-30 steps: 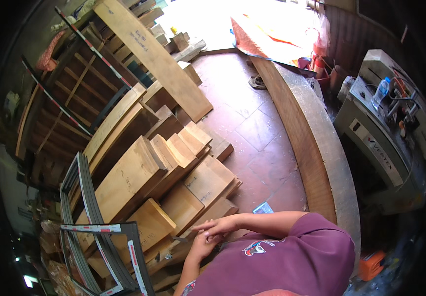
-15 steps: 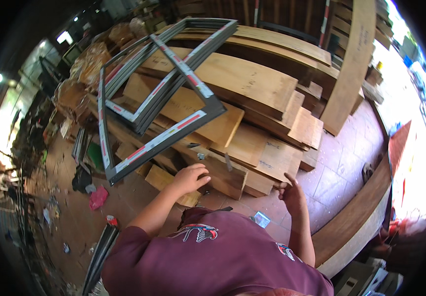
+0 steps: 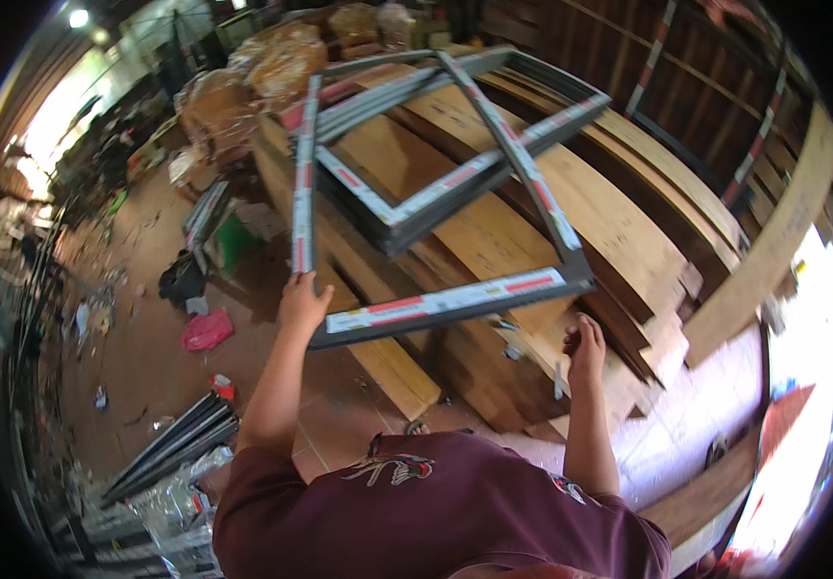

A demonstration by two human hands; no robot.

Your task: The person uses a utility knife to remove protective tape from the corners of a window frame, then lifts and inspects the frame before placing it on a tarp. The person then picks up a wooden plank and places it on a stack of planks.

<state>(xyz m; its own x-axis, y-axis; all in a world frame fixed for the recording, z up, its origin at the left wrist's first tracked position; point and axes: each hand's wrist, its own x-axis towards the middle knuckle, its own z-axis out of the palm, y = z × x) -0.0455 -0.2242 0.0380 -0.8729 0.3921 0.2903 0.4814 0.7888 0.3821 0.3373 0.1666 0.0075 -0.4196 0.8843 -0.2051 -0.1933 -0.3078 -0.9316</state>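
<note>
your left hand (image 3: pixel 303 304) grips the dark rectangular frame (image 3: pixel 445 315)
red-and-white strips (image 3: pixel 523 287) line it; right hand (image 3: pixel 585 349) half-open; plastic-wrapped brown bundles (image 3: pixel 286 75) behind

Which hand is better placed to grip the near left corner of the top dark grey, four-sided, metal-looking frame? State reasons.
Left, probably: the left hand is at that corner, apparently touching the dark grey, four-sided, metal-looking frame. The right hand appears off it, beside the near right corner.

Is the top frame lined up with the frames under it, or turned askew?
Askew: one side of the top frame crosses over the lower frames at an angle.
</note>
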